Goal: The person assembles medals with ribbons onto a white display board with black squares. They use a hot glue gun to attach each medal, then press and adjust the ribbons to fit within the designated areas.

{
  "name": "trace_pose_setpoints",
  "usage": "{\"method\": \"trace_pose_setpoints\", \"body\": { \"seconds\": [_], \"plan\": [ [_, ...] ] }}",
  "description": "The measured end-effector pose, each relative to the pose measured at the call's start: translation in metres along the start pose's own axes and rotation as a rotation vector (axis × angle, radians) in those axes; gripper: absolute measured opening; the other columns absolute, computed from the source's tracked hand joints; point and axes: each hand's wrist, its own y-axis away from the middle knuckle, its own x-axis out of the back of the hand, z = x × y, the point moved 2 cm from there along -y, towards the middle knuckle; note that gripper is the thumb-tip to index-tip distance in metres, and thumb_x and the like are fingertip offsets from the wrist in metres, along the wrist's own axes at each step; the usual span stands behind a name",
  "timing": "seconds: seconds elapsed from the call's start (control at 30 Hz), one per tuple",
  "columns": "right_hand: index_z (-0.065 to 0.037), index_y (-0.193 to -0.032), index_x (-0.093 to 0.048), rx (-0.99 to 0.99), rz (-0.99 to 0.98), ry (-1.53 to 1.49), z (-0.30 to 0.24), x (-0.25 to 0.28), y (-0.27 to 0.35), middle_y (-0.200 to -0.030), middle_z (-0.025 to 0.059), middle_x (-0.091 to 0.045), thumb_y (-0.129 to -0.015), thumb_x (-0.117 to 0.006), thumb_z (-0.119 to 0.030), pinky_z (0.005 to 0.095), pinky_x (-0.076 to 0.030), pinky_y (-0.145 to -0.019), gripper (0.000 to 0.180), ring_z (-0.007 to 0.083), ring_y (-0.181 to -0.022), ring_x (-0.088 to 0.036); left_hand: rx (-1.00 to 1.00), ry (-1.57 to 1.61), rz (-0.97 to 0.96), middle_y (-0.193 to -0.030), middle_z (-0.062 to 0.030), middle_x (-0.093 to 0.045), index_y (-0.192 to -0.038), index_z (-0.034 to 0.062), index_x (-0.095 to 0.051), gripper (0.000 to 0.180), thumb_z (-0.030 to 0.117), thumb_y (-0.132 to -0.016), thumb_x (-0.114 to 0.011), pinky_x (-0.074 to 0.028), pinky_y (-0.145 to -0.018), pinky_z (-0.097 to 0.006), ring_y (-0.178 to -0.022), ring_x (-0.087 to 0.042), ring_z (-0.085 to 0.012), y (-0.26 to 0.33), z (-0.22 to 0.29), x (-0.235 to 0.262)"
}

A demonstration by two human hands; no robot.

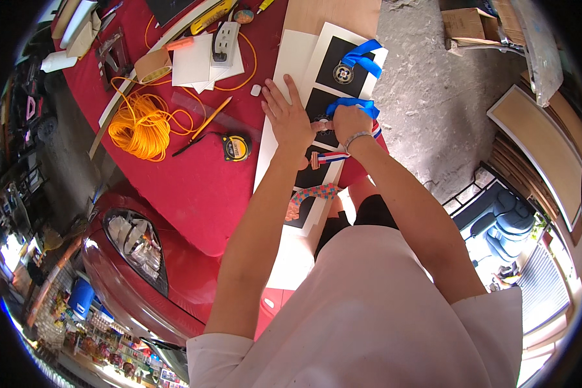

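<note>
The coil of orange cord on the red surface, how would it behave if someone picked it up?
The orange cord coil looks loosely wound with stray loops trailing, so it would probably sag and partly unravel. It seems thin and likely light. It lies flat, so rolling is unlikely.

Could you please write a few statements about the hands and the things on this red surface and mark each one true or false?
1. The left hand lies flat on the long white mounting board. True.
2. The right hand holds the yellow tape measure. False: the tape measure lies apart on the red surface; the right hand is at a medal with a blue ribbon.
3. A coil of orange cord lies left of the tape measure. True.
4. The yellow pencil lies on the board. False: it lies on the red surface beside the cord.
</note>
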Motion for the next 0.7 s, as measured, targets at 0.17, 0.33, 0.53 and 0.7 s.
{"method": "trace_pose_setpoints", "body": {
  "seconds": [0.17,0.33,0.53,0.7],
  "plan": [
    [-0.012,-0.103,-0.081,-0.003,0.017,-0.033,0.001,0.000,0.001,-0.105,0.0122,-0.080,-0.089,-0.079,-0.038,0.0452,-0.063,-0.077,0.030,0.0313,-0.101,-0.077,0.010,-0.052,-0.016,-0.168,-0.0399,0.002,-0.168,0.0071,0.002,0.153,0.066,-0.061,-0.089,-0.017,-0.125,-0.063,-0.157,-0.006,-0.0555,0.001,0.002,0.000],
    [-0.010,-0.103,-0.079,0.043,0.041,-0.049,0.007,-0.008,-0.002,-0.103,0.0146,-0.079,-0.091,-0.077,-0.041,0.0462,-0.062,-0.081,0.033,0.0332,-0.103,-0.076,0.032,-0.085,-0.026,-0.169,-0.0376,-0.002,-0.168,0.0081,0.004,0.154,0.062,-0.061,-0.092,-0.018,-0.125,-0.064,-0.158,-0.009,-0.0524,0.002,0.003,0.001],
    [-0.007,-0.099,-0.074,0.198,0.097,-0.291,0.048,-0.017,0.017,-0.095,0.0199,-0.076,-0.097,-0.069,-0.043,0.0493,-0.059,-0.077,0.036,0.0388,-0.093,-0.074,-0.046,0.171,0.008,-0.170,-0.0347,-0.001,-0.170,0.0190,-0.006,0.140,0.060,-0.067,-0.091,-0.017,-0.122,-0.069,-0.157,-0.008,-0.0548,0.007,-0.014,0.011],
    [-0.006,-0.088,-0.068,0.186,0.292,-0.512,0.081,-0.047,0.094,-0.078,0.0165,-0.071,-0.100,-0.066,-0.036,0.0491,-0.055,-0.067,0.033,0.0398,-0.077,-0.070,-0.351,0.293,0.171,-0.165,-0.0226,-0.036,-0.150,0.0119,-0.055,0.070,0.027,-0.087,-0.082,-0.033,-0.122,-0.054,-0.153,-0.032,-0.0457,0.037,-0.031,0.031]
  ]
}}
